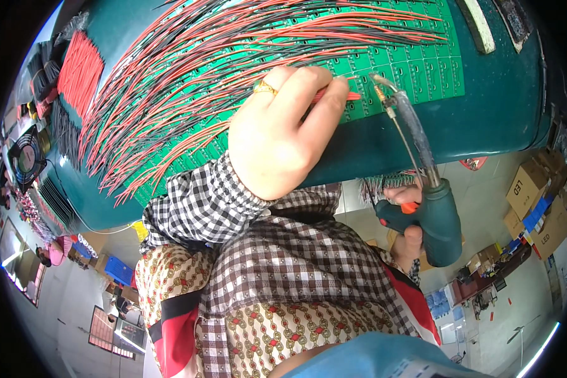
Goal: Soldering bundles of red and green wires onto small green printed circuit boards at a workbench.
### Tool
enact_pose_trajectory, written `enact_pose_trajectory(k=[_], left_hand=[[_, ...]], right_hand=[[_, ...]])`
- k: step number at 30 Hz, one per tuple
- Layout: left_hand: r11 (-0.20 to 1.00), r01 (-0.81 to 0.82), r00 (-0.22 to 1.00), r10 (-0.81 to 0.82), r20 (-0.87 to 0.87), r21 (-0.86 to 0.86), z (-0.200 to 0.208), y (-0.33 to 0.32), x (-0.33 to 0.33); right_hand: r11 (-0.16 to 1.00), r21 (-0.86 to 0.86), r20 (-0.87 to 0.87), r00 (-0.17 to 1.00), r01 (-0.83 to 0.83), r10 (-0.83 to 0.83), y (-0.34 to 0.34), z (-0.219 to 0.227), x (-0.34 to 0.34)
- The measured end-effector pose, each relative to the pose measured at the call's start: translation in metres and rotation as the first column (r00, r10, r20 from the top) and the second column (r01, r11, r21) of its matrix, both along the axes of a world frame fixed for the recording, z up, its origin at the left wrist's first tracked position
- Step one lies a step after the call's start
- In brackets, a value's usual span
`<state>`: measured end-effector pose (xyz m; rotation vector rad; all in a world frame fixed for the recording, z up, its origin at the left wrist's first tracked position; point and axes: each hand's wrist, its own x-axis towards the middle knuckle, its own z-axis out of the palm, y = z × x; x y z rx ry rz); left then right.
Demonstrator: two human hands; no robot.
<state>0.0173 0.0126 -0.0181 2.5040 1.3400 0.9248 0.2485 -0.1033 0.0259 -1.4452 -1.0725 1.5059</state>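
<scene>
My left hand (280,129) is closed over a green circuit board panel (444,72), its thumb and fingers pinching red wires (354,96) whose ends stick out past the fingertips. How many wires it holds is hidden by the fingers. My right hand (404,196) grips the dark green handle of a soldering gun (444,220). The gun's bent metal tip hangs over the panel, just right of my left fingertips; whether it touches the board I cannot tell. Rows of red and black wires (170,82) fan leftward across the panel from its small repeated boards.
On the green tabletop (409,135), a bundle of red wires (80,72) lies at the far left, with black wires (64,129) beside it. A pale bar (477,25) lies at the back right. A small black fan (28,154) stands left; cardboard boxes (528,189) are at right.
</scene>
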Motion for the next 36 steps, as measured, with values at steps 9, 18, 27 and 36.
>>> enact_pose_trajectory(k=[9,18,27,36], left_hand=[[1.0,0.011,1.0,-0.011,-0.015,0.001,-0.001,0.001,-0.001],[0.999,-0.039,0.998,0.041,0.056,-0.033,0.021,0.001,0.009],[0.992,-0.035,0.998,0.04,0.041,-0.121,0.004,-0.001,0.008],[0.996,-0.013,0.996,0.021,0.084,-0.086,0.0,0.004,0.009]], right_hand=[[0.999,-0.034,-0.008,1.0,0.012,-0.012,0.002,0.004,-0.001],[0.993,0.032,0.076,0.991,0.11,-0.112,-0.003,0.002,0.003],[0.992,-0.04,0.202,0.974,0.117,-0.107,0.002,0.008,0.0],[0.98,-0.074,-0.032,0.982,0.185,-0.188,0.005,0.01,-0.005]])
